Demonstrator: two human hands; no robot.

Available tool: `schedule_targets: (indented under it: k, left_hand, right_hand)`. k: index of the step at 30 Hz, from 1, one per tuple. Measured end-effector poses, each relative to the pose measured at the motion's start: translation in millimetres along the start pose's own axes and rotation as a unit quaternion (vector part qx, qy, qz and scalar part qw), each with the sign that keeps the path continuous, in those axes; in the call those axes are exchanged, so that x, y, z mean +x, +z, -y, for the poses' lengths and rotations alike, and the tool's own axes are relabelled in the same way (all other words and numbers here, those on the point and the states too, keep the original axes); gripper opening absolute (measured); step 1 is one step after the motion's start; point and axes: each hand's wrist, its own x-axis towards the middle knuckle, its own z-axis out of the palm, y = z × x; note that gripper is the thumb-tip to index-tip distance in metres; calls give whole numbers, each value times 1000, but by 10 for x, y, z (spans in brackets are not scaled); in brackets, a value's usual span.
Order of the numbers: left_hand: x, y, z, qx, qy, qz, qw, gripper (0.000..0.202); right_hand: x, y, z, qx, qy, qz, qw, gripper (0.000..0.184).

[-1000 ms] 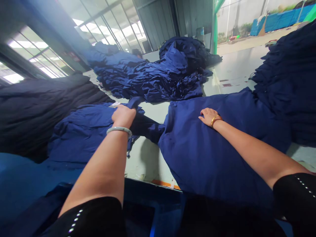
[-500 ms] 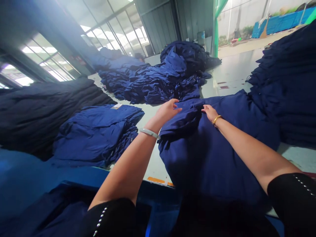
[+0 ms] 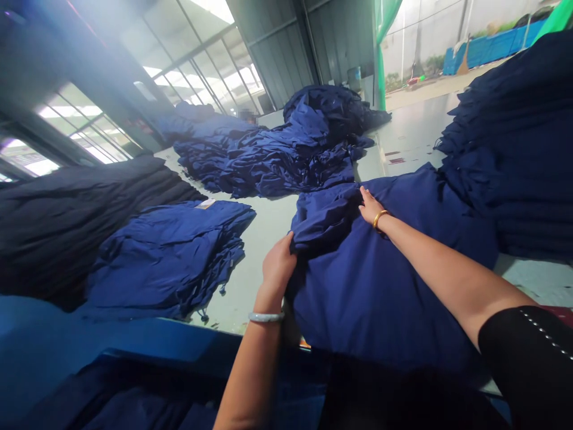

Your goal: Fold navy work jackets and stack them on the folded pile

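Observation:
A navy blue garment (image 3: 371,286) lies spread over the table's front edge, its left part folded over in loose creases. My left hand (image 3: 280,261), with a pale bangle at the wrist, is closed on the garment's left edge. Farther back, my right hand (image 3: 370,208) rests on the cloth near the fold, fingers stretched out; a gold bracelet circles that wrist. What kind of garment it is cannot be made out.
A folded blue stack (image 3: 165,257) with a paper label lies left, beside a long dark pile (image 3: 76,221). Crumpled blue garments (image 3: 268,155) heap up behind. A tall navy stack (image 3: 528,149) stands right. Dark cloth fills a blue bin (image 3: 179,340) below the pale table (image 3: 264,221).
My left hand has moved down and toward me from above the fold and closed on the garment's left edge. My right hand has shifted slightly left in view, its fingers now straighter.

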Motion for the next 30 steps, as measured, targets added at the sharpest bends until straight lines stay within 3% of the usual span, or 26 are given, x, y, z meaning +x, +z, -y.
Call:
schedule_targets:
  k: [10, 14, 17, 19, 22, 24, 26, 28, 30]
  left_hand:
    - [-14, -28, 114, -154, -119, -163, 967, 61]
    - [31, 18, 189, -198, -197, -81, 957, 63]
    - [66, 97, 229, -282, -178, -64, 940, 58]
    - [67, 125, 240, -353, -155, -67, 920, 51]
    - [25, 94, 247, -535, -121, -22, 836, 41]
    - [-16, 34, 251, -652, -105, 18, 751, 36]
    - [-56, -33, 252, -723, -96, 38, 684, 29]
    - [-98, -82, 247, -763, -94, 41, 638, 23]
    - [-160, -95, 233, -769, -108, 52, 628, 23]
  right_hand:
    - [124, -110, -138, -12, -36, -1, 999, 92]
    - [85, -115, -140, -27, -54, 2, 998, 92]
    - [47, -102, -120, -31, -75, -4, 997, 81]
    - [29, -100, -108, -30, -88, -13, 996, 60]
    - [30, -118, -101, -20, -93, -45, 994, 28]
    - [49, -147, -102, -5, -83, -76, 994, 22]
    - [73, -185, -103, 13, -67, -105, 992, 24]
    - [93, -221, -101, 33, -51, -125, 990, 27]
    - [96, -246, -97, 52, -34, -136, 989, 25]
